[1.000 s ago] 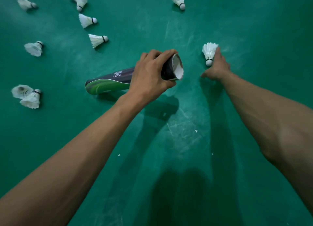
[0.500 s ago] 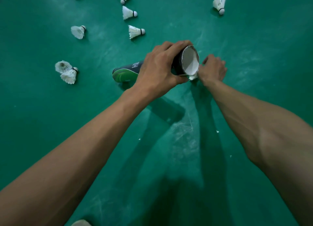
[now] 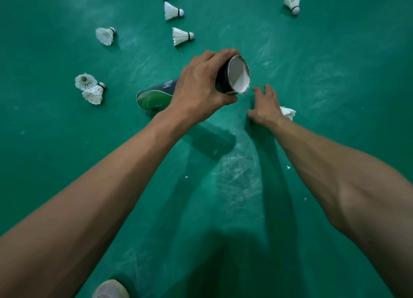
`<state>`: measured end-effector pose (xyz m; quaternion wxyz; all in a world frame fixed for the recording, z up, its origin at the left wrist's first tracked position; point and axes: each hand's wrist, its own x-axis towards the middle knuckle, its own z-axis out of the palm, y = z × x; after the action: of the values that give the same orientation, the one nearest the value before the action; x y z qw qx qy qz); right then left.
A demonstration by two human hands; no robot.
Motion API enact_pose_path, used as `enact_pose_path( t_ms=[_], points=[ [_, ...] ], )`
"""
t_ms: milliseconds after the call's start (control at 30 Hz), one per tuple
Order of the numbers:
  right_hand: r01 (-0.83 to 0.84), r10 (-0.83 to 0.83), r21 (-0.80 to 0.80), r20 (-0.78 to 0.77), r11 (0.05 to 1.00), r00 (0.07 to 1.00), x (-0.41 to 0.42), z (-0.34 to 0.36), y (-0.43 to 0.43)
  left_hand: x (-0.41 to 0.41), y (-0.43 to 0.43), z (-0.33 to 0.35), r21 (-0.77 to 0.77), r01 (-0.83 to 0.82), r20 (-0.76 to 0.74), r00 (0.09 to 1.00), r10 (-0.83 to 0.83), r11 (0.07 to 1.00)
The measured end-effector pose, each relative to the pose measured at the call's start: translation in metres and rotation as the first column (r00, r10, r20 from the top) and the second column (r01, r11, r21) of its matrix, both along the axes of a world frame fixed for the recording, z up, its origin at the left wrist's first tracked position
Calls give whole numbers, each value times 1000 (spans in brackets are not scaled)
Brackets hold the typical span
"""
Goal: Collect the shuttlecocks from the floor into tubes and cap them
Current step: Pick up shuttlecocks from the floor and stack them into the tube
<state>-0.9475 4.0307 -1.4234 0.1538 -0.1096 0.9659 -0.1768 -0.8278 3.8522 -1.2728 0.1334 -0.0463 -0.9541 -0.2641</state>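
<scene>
Shuttle (image 3: pixel 288 113) is off the floor (image 3: pixel 335 141) now: we have it under our right hand (image 3: pixel 264 106), feathers poking out, grip hidden, just beside the tube (image 3: pixel 154 95) mouth. Our left hand (image 3: pixel 201 89) stays wrapped round the tube, so loading comes next; other shuttles (image 3: pixel 181 36) wait.

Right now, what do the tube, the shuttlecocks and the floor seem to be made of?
The tube: probably cardboard, frayed rim, matte white inside, smooth printed wrap. The shuttlecocks: real-looking white feathers with separate vanes, rounded pale base, perhaps cork. The floor: green matte sports mat, likely vinyl, with whitish scuffs.
</scene>
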Motion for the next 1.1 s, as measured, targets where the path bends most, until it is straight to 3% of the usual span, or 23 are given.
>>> enact_pose_path(
  t_ms=[100,200,333,467,567,633,700,800,867,900,1033,1100],
  points=[
    [22,-21,-21,13,1000,1000,2,9,2,-1,5,2,-2,7,5,1000,-7,1000],
    [69,-68,146,-16,987,998,7,11,6,-1,9,4,13,7,-1,1000,-7,1000],
    [324,-365,334,68,885,929,12,15,7,-1,11,7,22,9,-7,1000,-9,1000],
    [273,-358,369,184,889,915,10,14,8,2,9,7,17,14,-8,1000,-14,1000],
    [291,-364,345,168,892,916,15,14,6,5,9,8,26,10,-9,1000,-10,1000],
    [340,-379,210,189,917,906,15,21,5,6,8,10,37,4,-13,1000,-3,999],
    [429,-392,-112,250,896,885,5,41,2,7,6,12,47,-8,-17,1000,9,999],
    [529,-417,-553,326,643,848,-9,92,-3,7,0,17,69,-35,-32,999,37,997],
    [489,-326,-730,370,477,870,-7,133,-6,7,-5,20,86,-62,-38,997,66,994],
    [437,-287,-776,337,454,897,-2,154,-8,8,-8,21,92,-81,-40,996,85,992],
    [177,-163,-848,108,499,981,20,217,-12,12,-16,29,102,-183,-68,979,190,978],
    [44,-115,-779,-37,625,993,31,237,-17,15,-18,34,111,-226,-82,968,236,968]
  ],
)
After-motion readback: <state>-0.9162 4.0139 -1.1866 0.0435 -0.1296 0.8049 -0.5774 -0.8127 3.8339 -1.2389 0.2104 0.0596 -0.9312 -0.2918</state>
